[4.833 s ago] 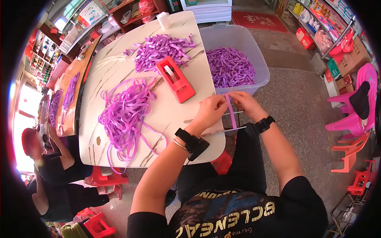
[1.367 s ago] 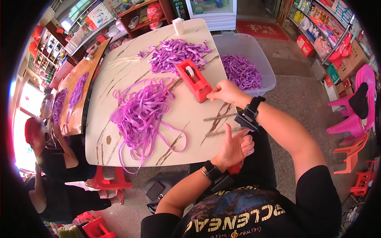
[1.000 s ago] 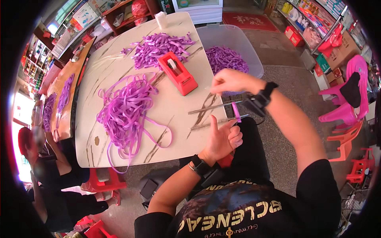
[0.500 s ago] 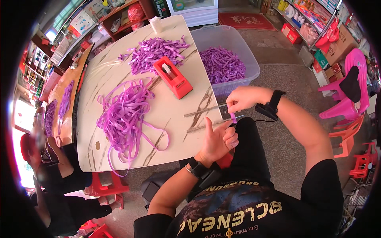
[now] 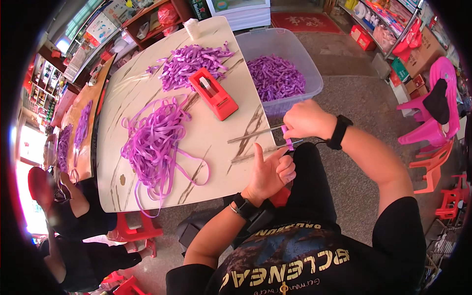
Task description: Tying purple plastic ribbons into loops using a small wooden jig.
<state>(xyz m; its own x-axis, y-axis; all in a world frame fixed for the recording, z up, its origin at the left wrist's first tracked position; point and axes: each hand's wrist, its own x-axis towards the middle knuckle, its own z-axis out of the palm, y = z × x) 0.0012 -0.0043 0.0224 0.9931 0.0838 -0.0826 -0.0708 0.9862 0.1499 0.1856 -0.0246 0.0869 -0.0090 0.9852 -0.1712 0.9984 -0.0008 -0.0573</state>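
Observation:
My right hand (image 5: pixel 310 121) is closed in a pinch on a short purple ribbon (image 5: pixel 289 143), knuckles up, just beyond the table's right edge. The ribbon runs by the ends of two thin metal rods (image 5: pixel 255 133) that stick out over that edge; whether it is wound round them I cannot tell. Below, my left hand (image 5: pixel 273 169) has its thumb raised and index finger stretched toward the ribbon. Its other fingers are curled in, and what they hold, if anything, is hidden. A tangled heap of long purple ribbon (image 5: pixel 155 140) lies on the marble-patterned table (image 5: pixel 110 162).
On the table stand a red tape dispenser (image 5: pixel 214 94), a pile of short purple ribbon pieces (image 5: pixel 191 66) and a white spool (image 5: pixel 192 28). A clear plastic bin (image 5: pixel 314 91) holds more pieces. Two people (image 5: pixel 78 201) sit at left; pink chairs (image 5: pixel 435 110) stand at right.
My right hand has turned over at the wrist and shifted slightly right, so more purple ribbon shows between the rods. My left hand keeps nearly the same pose.

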